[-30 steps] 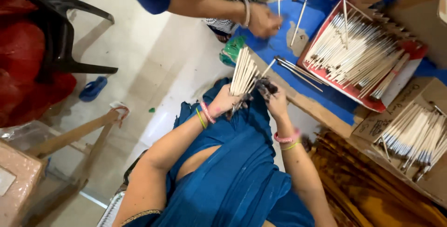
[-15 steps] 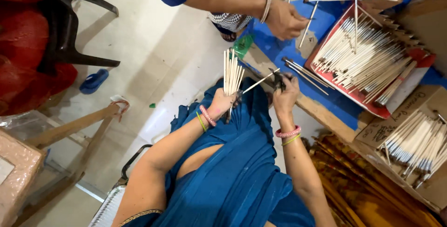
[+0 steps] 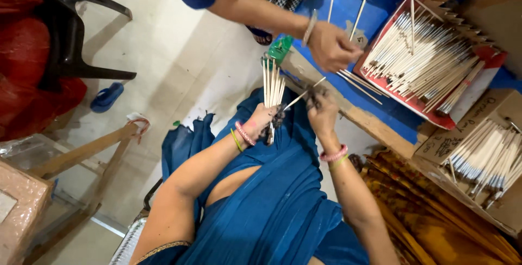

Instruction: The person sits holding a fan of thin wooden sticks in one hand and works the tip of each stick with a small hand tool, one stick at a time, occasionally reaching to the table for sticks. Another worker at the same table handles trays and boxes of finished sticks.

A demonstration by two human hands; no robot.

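Left hand (image 3: 262,122) closed around a bundle of thin pale sticks (image 3: 272,83), held upright in a fan, likely so single sticks can be picked off the top. Right hand (image 3: 322,111) just right of the bundle, fingers pinched narrow on one single stick (image 3: 302,95) that slants up from the bundle's base; fingertips look dark-stained. Both hands sit over the person's lap in blue cloth (image 3: 272,210), bangles on both wrists.

Beyond the bundle, a co-worker's hand (image 3: 331,46) reaches in from above and hovers over loose sticks (image 3: 356,83) on a blue sheet (image 3: 337,12); cannot tell if it grips any. Right of the bundle, a red tray (image 3: 478,88) piled with sticks laid roughly parallel, probably sorted stock. Further right and lower, a cardboard box (image 3: 435,145) with more sticks, tips darker blue-grey. A wooden plank (image 3: 370,123) runs diagonally between lap and tray. Small green thing (image 3: 280,48) just above the bundle, kind unclear. Far left of the bundle: black plastic chair (image 3: 65,42), blue sandal (image 3: 106,96) on pale floor.
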